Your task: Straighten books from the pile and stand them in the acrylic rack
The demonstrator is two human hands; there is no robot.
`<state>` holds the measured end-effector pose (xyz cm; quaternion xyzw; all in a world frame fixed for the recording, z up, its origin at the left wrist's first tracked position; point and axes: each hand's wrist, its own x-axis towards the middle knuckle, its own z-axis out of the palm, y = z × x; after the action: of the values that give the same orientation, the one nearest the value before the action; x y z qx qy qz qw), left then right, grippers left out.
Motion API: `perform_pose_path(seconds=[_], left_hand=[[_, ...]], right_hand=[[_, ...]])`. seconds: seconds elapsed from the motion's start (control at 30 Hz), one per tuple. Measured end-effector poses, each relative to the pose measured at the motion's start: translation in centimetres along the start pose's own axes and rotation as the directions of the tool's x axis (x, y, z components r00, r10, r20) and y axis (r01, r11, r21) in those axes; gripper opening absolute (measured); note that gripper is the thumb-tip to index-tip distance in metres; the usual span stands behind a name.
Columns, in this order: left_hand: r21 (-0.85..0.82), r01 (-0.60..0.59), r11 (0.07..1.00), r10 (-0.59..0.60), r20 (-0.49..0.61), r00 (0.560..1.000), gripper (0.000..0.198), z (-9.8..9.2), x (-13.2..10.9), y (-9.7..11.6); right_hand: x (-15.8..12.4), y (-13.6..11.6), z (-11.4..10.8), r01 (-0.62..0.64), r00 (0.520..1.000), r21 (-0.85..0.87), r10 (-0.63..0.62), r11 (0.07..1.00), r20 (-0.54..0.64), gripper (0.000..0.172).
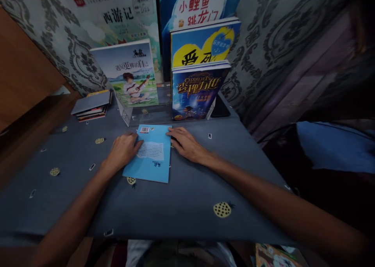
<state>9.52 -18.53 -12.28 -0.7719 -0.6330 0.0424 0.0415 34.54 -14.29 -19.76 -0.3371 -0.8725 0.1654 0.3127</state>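
A thin light-blue book (150, 157) lies back cover up on the grey cloth-covered table (175, 204), a barcode near its top edge. My left hand (123, 149) rests on its left edge, fingers curled over the cover. My right hand (186, 144) lies at its right edge, fingers stretched flat and touching the book's upper right corner.
Behind the book, a clear stand (137, 116) holds an upright book with a guitar picture (129, 73) and a dark blue book (196, 91), with more books behind. A small stack of books (92, 104) lies at the back left. Patterned curtain hangs behind.
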Motion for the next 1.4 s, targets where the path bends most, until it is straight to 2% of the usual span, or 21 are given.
perform_pose_path(seconds=[0.17, 0.3, 0.47, 0.53, 0.63, 0.73, 0.9, 1.0, 1.23, 1.33, 1.4], left_hand=[[0.016, 0.011, 1.000, -0.010, -0.022, 1.000, 0.030, 0.3, 0.7, -0.2], [0.026, 0.005, 1.000, -0.005, 0.000, 1.000, 0.031, 0.2, 1.1, -0.1], [0.063, 0.015, 0.998, -0.013, -0.039, 0.999, 0.034, 0.2, 0.5, 0.5], [0.074, -0.011, 0.997, 0.017, -0.075, 0.997, 0.034, 0.6, -0.1, 0.7], [0.015, -0.132, 0.991, 0.133, -0.123, 0.983, 0.034, 1.2, -1.3, 1.2], [-0.102, -0.302, 0.948, 0.280, -0.187, 0.942, 0.034, 1.5, -3.2, 1.7], [-0.201, -0.544, 0.815, 0.488, -0.268, 0.830, 0.038, 1.4, -6.7, 2.9], [-0.156, -0.582, 0.798, 0.524, -0.297, 0.798, 0.036, 1.6, -7.6, 3.4], [0.052, -0.599, 0.799, 0.568, -0.390, 0.724, 0.029, 2.6, -7.3, 3.6], [0.073, -0.622, 0.780, 0.590, -0.419, 0.690, 0.027, 2.8, -7.3, 3.5], [0.047, -0.624, 0.780, 0.582, -0.421, 0.696, 0.026, 2.7, -7.3, 3.5]], right_hand=[[0.2, -0.1, 0.1, 0.012, 1.000, -0.029, -0.012, 1.000, 0.002, 0.033], [0.4, -0.1, 0.0, 0.005, 1.000, -0.047, -0.005, 0.999, 0.010, 0.034], [0.3, -0.2, 0.0, -0.014, 0.999, -0.079, 0.018, 0.997, 0.047, 0.036], [0.3, -0.1, 0.1, -0.018, 0.998, -0.093, 0.023, 0.996, 0.052, 0.037], [0.4, -0.1, 0.2, -0.002, 0.999, -0.103, 0.007, 0.995, 0.050, 0.038], [0.3, 0.0, 0.2, 0.003, 0.999, -0.098, 0.000, 0.995, 0.033, 0.036], [0.3, 0.1, 0.3, -0.008, 1.000, -0.068, 0.010, 0.998, 0.018, 0.035], [0.3, 0.0, 0.2, -0.004, 1.000, -0.050, 0.005, 0.999, 0.009, 0.035], [-0.1, -1.1, -0.4, 0.037, 0.999, -0.027, -0.037, 0.999, 0.001, 0.034], [-0.6, -2.1, -0.6, 0.063, 0.998, 0.072, -0.063, 0.995, 0.006, 0.032], [-0.9, -2.7, -0.7, 0.064, 0.998, 0.174, -0.067, 0.983, 0.014, 0.030]])
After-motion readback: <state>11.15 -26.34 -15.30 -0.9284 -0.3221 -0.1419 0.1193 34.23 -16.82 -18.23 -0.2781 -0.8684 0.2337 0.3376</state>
